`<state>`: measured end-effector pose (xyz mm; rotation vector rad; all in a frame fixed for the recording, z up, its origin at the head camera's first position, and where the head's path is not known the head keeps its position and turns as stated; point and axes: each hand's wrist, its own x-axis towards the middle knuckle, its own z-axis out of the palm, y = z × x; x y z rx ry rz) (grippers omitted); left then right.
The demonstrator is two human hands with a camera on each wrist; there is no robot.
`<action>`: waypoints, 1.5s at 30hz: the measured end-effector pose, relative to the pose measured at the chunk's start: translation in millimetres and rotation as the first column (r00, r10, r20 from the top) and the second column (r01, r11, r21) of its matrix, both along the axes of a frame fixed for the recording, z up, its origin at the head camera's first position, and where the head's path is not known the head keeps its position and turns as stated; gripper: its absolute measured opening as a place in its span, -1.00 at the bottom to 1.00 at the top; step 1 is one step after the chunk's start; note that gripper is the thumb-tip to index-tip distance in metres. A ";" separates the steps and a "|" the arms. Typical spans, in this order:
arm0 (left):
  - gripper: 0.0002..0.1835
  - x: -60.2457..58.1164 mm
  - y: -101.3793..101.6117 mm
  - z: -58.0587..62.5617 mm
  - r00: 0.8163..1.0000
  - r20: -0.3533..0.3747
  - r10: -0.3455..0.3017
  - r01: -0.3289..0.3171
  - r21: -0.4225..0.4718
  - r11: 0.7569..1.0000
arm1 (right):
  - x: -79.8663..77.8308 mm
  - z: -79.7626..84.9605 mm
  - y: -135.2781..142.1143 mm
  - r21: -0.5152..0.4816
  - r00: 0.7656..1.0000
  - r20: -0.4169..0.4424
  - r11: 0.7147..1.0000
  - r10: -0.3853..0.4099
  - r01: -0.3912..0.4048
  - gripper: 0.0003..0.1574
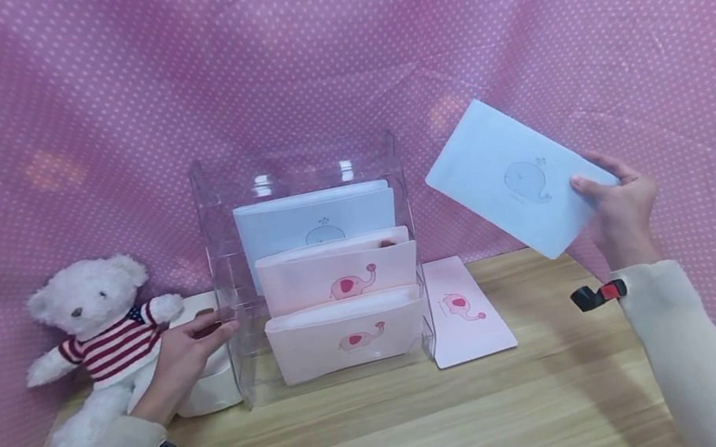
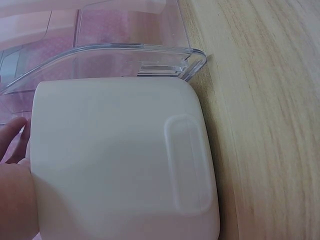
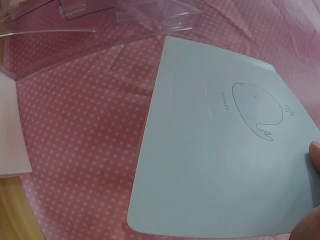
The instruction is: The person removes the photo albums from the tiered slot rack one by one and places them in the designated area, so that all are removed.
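My right hand (image 1: 624, 204) grips a pale blue whale-print notebook (image 1: 500, 174) by its lower right corner, thumb on the front cover. It is held tilted in the air, right of a clear plastic rack (image 1: 241, 356). In the right wrist view the notebook's cover (image 3: 200, 150) fills much of the frame, the thumb (image 3: 315, 155) at its edge. My left hand (image 1: 184, 362) has its fingers extended to the rack's left side wall. The rack holds a blue whale notebook (image 1: 273, 230) at the back and two pink elephant notebooks, one in the middle (image 1: 296, 282) and one in front (image 1: 308, 348).
Another pink elephant notebook (image 1: 465, 324) lies on the wooden table (image 1: 395, 433), right of the rack. A white teddy bear (image 1: 88, 303) in a striped shirt sits at the left. Between bear and rack stands a white box (image 2: 115, 150). Pink dotted cloth (image 1: 327, 45) hangs behind.
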<state>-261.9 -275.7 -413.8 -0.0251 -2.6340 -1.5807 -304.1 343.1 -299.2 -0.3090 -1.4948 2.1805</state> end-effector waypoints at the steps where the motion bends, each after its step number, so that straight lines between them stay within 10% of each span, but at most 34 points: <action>1: -0.31 0.0 0.1 0.0 1.000 -0.002 -0.002 0.002 0.002 1.000 | 0.2 -2.0 0.7 -0.002 1.000 0.015 1.000 -0.003 0.003 -0.20; 10: -0.31 -1.7 0.8 -0.1 1.000 -0.005 -0.007 0.007 0.007 1.000 | -2.4 -18.8 5.1 -0.032 0.995 0.095 0.999 -0.031 0.034 -0.21; 18: -0.33 -0.8 -0.5 -0.3 1.000 -0.005 -0.004 0.004 -0.012 1.000 | 4.3 -35.3 7.8 -0.089 0.993 0.065 0.992 0.100 -0.094 -0.19; 45: -0.26 0.6 -0.2 2.7 0.999 0.038 0.007 -0.007 -0.020 1.000 | -1.8 -92.5 18.3 -0.119 0.980 0.175 0.986 -0.093 0.115 -0.36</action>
